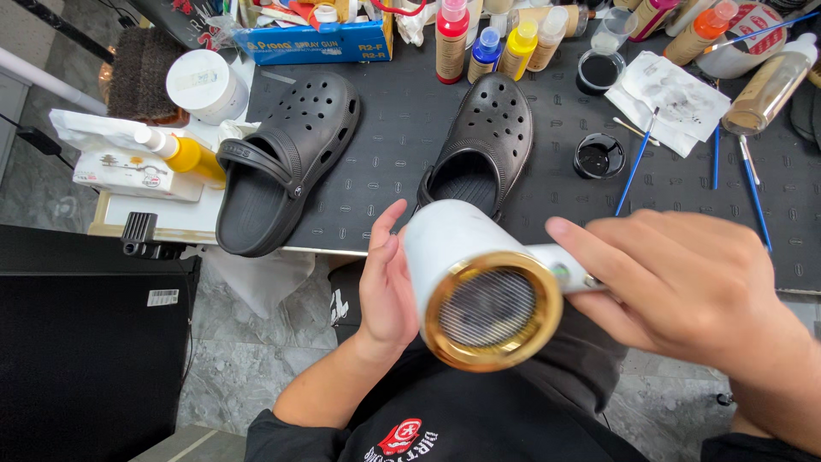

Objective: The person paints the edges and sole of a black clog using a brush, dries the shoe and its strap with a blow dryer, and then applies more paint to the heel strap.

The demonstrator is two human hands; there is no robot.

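The white hair dryer [483, 282] hangs over the lap, just before the tabletop [410, 128], right hand [693, 291] fingers clenched on its handle, left hand [386, 282] open-palmed against its barrel, best steadied facing the black clogs [483, 137].

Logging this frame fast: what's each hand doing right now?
Left hand: open, flat palm against the side of the white hair dryer.
Right hand: closed around the dryer's handle, holding it.

Heel of our right-hand clog [481, 141] hidden behind the hair dryer [479, 282], bottle tops [505, 34] cropped at top edge, our right hand [684, 287] blurred.
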